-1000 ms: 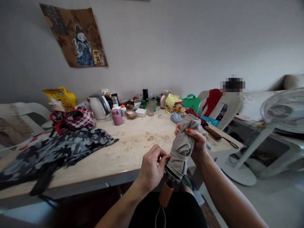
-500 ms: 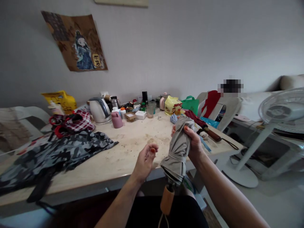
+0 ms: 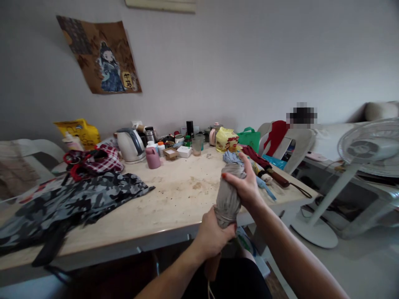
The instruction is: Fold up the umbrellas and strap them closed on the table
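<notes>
A folded grey umbrella (image 3: 229, 197) is tilted over the table's front edge, its wooden handle (image 3: 212, 268) and cord hanging low near my lap. My left hand (image 3: 215, 234) is wrapped round the lower end of the folded cloth, just above the handle. Higher up, my right hand (image 3: 247, 187) holds the cloth from the right side, thumb across the front and one finger stretched upward. Its other fingers are partly hidden. To the right lie a light blue folded umbrella (image 3: 233, 158) and a dark red one with a brown handle (image 3: 280, 177).
A camouflage umbrella (image 3: 102, 197) spreads across the left of the table (image 3: 174, 199). Along the back stand a white kettle (image 3: 129, 145), a pink jug (image 3: 152, 158), a glass (image 3: 196, 147) and small boxes. A fan (image 3: 339, 187) stands at the right; a person's head (image 3: 301, 115) is blurred out.
My left hand has come from empty beside the umbrella to a grip on its lower cloth. The right hand's fingers have shifted on the upper part, and the umbrella stands slightly lower.
</notes>
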Tool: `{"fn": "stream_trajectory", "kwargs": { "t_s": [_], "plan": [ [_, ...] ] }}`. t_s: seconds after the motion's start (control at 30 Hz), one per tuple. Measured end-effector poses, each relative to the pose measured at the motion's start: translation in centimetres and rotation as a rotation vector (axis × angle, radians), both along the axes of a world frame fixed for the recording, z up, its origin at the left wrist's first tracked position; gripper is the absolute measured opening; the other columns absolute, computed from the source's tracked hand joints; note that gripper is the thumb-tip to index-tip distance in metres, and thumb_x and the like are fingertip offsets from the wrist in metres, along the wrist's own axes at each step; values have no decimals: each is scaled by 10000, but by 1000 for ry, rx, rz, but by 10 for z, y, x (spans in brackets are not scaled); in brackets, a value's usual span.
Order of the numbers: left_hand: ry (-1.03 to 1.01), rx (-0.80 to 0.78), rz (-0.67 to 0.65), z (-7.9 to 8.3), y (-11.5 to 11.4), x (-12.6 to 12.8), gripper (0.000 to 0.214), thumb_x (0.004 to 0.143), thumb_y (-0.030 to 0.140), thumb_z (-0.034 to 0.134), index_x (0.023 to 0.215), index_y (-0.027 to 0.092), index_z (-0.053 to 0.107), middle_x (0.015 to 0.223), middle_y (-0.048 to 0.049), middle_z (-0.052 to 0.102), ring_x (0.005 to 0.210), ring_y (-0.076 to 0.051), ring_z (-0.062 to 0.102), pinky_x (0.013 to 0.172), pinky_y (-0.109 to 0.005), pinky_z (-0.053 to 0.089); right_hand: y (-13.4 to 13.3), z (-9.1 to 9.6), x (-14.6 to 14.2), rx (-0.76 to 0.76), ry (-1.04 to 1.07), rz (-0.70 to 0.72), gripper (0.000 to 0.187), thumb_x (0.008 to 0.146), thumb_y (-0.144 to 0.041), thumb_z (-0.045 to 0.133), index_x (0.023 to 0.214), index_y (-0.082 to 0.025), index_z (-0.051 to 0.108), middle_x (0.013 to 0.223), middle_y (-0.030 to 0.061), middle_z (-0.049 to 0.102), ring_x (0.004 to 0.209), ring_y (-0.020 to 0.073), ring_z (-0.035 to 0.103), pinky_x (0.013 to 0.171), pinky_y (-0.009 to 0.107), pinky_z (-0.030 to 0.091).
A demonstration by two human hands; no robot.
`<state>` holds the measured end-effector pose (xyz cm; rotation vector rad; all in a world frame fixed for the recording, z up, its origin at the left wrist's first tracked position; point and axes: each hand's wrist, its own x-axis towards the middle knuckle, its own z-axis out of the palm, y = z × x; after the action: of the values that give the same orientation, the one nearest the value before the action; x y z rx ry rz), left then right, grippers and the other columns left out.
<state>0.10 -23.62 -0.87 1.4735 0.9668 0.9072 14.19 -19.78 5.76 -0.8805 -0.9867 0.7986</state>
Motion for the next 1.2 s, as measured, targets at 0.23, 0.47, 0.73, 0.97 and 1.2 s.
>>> {"fn": "stream_trajectory", "kwargs": {
  "t_s": [0.23,0.47,0.73,0.97,1.2],
  "plan": [
    [-122,-12,-143,-6,-1,-7,537,646,423,770,1065,147,576,1016,-124,676,927,-249,611,805,-336,455,3,1,1,-117,-111,-89,646,565,-376,819,1140,-189,593,720,-12,620,619,154,527,619,289,454],
    [-274,-228,-372,2,5,-12,486,510,403,885,800,108,629,679,-21,592,598,-109,506,570,-232,383,-2,1,-6,-143,-11,74,507,633,-500,800,999,-193,630,687,-26,594,579,124,504,566,245,407],
    [-444,-363,-398,-11,3,-12,461,563,470,838,689,131,553,549,33,451,463,-49,361,458,-206,277,-12,-35,-2,-122,199,510,1153,424,-323,943,1417,-332,356,1015,18,683,802,212,657,700,334,526],
    [-283,-272,-293,-8,-15,-1,385,497,347,805,739,127,602,623,-5,557,560,-99,481,516,-217,360,-17,-20,-20,-242,313,254,741,487,-200,799,1192,-236,573,786,-31,635,619,145,565,574,267,497],
    [-461,-240,-51,10,14,-12,403,584,424,828,737,140,586,589,15,574,495,-81,493,490,-208,395,-14,-10,-14,-180,12,356,874,678,-478,766,1427,-232,388,1201,96,593,929,193,628,772,315,523]
  ]
}}
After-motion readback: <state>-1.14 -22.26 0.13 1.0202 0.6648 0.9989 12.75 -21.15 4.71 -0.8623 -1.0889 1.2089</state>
